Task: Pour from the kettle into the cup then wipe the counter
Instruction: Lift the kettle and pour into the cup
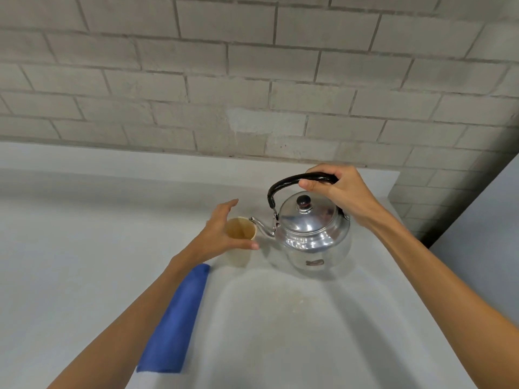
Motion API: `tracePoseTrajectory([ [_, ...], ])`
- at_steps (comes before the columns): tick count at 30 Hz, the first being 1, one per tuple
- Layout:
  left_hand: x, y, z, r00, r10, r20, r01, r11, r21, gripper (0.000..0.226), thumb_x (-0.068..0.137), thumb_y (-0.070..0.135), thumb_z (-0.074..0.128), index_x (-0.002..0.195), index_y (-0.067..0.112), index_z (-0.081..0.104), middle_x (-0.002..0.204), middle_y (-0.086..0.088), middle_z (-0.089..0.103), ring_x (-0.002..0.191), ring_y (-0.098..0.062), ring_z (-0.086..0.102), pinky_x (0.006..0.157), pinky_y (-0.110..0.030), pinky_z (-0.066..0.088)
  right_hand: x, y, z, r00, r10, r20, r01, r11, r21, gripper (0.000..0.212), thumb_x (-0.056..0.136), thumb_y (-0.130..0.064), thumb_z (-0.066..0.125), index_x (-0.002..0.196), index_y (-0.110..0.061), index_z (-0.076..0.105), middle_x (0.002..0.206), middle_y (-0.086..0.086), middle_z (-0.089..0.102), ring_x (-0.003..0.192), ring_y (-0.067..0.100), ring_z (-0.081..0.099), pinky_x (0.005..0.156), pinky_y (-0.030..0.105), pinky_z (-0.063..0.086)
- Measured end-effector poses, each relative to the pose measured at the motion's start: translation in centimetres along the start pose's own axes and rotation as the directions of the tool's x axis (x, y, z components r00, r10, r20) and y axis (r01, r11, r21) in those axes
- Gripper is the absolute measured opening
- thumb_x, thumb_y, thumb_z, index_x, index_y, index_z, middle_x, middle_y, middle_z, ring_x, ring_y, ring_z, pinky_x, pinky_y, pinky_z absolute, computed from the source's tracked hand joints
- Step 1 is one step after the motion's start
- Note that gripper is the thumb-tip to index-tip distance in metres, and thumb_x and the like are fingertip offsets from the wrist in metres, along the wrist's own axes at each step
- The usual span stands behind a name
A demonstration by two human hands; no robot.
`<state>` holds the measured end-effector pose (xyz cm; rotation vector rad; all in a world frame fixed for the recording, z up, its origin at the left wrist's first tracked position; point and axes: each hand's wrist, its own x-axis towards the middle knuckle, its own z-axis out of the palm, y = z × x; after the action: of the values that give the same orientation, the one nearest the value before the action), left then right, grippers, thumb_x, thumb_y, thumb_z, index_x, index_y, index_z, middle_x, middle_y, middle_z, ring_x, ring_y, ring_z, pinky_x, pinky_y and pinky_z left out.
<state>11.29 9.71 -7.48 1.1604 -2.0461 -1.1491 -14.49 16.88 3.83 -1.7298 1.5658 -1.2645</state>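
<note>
Nearest, a folded blue cloth lying lengthwise on the pale grey counter, partly hidden under the left forearm. Further in, a small tan paper cup, upright, inside stained brown, loosely cupped by the left hand with fingers spread, thumb touching the near wall. Just right of the cup, a shiny steel kettle with a dark lid knob, spout tip over the cup's rim. Right hand clamped on the black arched handle. Behind, a grey brick wall.
</note>
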Motion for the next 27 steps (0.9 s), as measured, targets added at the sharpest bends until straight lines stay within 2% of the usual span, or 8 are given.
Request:
tracePoseTrajectory([
  [4, -0.3, -1.9, 0.6, 0.999, -0.032, 0.010, 0.033, 0.998, -0.046, 0.128, 0.041, 0.054, 0.088, 0.145, 0.029, 0.018, 0.151, 0.006, 0.026, 0.134, -0.009, 0.030, 0.104, -0.027, 0.029, 0.2, -0.4, 0.0, 0.999, -0.003, 0.043, 0.006, 0.999, -0.049, 0.018, 0.075, -0.035, 0.077, 0.089, -0.024, 0.075, 0.085, -0.007, 0.074, 0.085, 0.008, 0.068, 0.077, 0.018, 0.051],
  [7, -0.3, -2.6, 0.8, 1.000, -0.031, 0.003, 0.031, 0.997, -0.075, 0.127, 0.040, 0.053, 0.088, 0.145, 0.030, 0.019, 0.142, 0.008, 0.039, 0.123, -0.010, 0.044, 0.097, -0.022, 0.035, 0.3, -1.0, -0.2, 0.997, -0.015, 0.078, 0.021, 0.996, -0.081, 0.016, 0.076, -0.036, 0.077, 0.087, -0.026, 0.075, 0.083, -0.009, 0.073, 0.080, 0.005, 0.066, 0.071, 0.009, 0.048],
  [10, -0.5, -2.9, 1.0, 1.000, -0.020, -0.018, 0.019, 0.996, -0.090, 0.113, 0.045, 0.050, 0.088, 0.138, 0.035, 0.026, 0.123, 0.012, 0.050, 0.104, -0.005, 0.055, 0.079, -0.012, 0.041, 0.4, -1.6, -0.4, 0.995, -0.020, 0.095, 0.030, 0.993, -0.111, 0.019, 0.075, -0.037, 0.077, 0.090, -0.025, 0.075, 0.085, -0.008, 0.074, 0.081, 0.005, 0.066, 0.070, 0.007, 0.047],
  [13, -0.6, -3.1, 1.2, 0.998, -0.016, -0.054, 0.010, 0.995, -0.103, 0.093, 0.043, 0.056, 0.086, 0.121, 0.043, 0.038, 0.110, 0.017, 0.058, 0.095, 0.005, 0.058, 0.068, -0.005, 0.045, 0.4, -2.3, -0.6, 0.994, -0.018, 0.105, 0.032, 0.990, -0.139, 0.019, 0.074, -0.038, 0.077, 0.089, -0.026, 0.075, 0.084, -0.008, 0.074, 0.082, 0.003, 0.066, 0.070, 0.006, 0.047],
  [17, -0.7, -3.5, 1.3, 0.997, -0.027, -0.068, 0.019, 0.992, -0.121, 0.083, 0.044, 0.057, 0.087, 0.114, 0.047, 0.042, 0.109, 0.016, 0.061, 0.093, 0.010, 0.057, 0.067, -0.003, 0.045, 0.3, -3.0, -0.9, 0.993, -0.013, 0.116, 0.032, 0.987, -0.160, 0.019, 0.074, -0.037, 0.078, 0.089, -0.026, 0.075, 0.084, -0.009, 0.074, 0.081, 0.002, 0.066, 0.071, 0.008, 0.048],
  [22, -0.8, -3.9, 1.6, 0.996, -0.022, -0.081, 0.008, 0.985, -0.172, 0.080, 0.047, 0.053, 0.088, 0.113, 0.050, 0.044, 0.111, 0.016, 0.061, 0.094, 0.007, 0.059, 0.068, -0.005, 0.047, 0.1, -3.8, -1.2, 0.993, 0.000, 0.115, 0.019, 0.985, -0.172, 0.020, 0.074, -0.033, 0.079, 0.091, -0.023, 0.075, 0.086, -0.007, 0.074, 0.085, 0.006, 0.067, 0.080, 0.020, 0.049],
  [27, -0.9, -4.0, 1.9, 0.996, -0.021, -0.081, 0.002, 0.975, -0.221, 0.078, 0.049, 0.049, 0.088, 0.114, 0.050, 0.044, 0.111, 0.020, 0.060, 0.097, 0.006, 0.059, 0.070, -0.009, 0.050, -0.1, -4.3, -1.5, 0.993, 0.006, 0.114, 0.016, 0.981, -0.195, 0.020, 0.073, -0.034, 0.079, 0.090, -0.024, 0.075, 0.084, -0.010, 0.073, 0.081, 0.002, 0.065, 0.076, 0.018, 0.045],
])
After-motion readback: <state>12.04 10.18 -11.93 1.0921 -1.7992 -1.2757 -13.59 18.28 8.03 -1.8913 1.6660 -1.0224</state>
